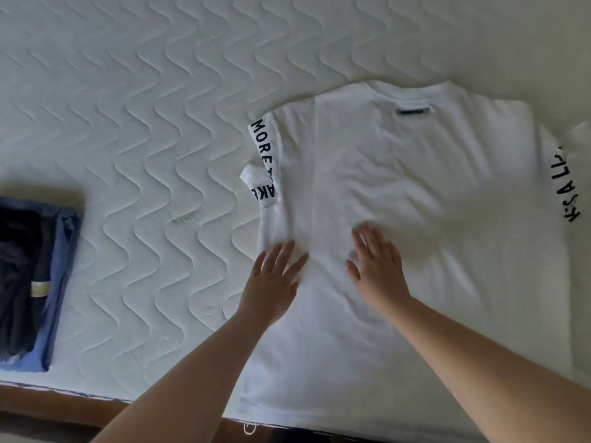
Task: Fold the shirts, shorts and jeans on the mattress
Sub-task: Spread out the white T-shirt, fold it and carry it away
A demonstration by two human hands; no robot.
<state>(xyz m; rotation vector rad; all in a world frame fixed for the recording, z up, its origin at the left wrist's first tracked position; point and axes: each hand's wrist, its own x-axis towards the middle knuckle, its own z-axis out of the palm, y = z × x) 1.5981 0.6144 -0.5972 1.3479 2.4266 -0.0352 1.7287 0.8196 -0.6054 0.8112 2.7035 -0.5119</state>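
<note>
A: White T-shirt [399, 193] lies back-up on the quilted mattress [134, 100], collar away from us, hem at the near edge. Both palms are down on it.

B: And flat they are. Left hand [271, 279] has its fingers straight and spread, pressing on the folded-in left panel, gripping nothing. Right hand [377, 266] sits just beside it on the body of the shirt, fingers straight as well, holding nothing.

A: So which step is this?

B: I'd call it smoothing the first side fold. The left side is already turned in, with the lettered left sleeve [263, 161] doubled along that edge. The right sleeve [566, 183] lies out at the far side, unfolded.

A: The right hand looks a touch blurred, so it may be sliding, though I can't be sure.

B: Fair. Next job, I reckon: fold the right side and sleeve inward to match, keeping the edges parallel.

A: And the folded dark and blue clothes [32, 282] sit well apart on the left, near the mattress edge.
</note>
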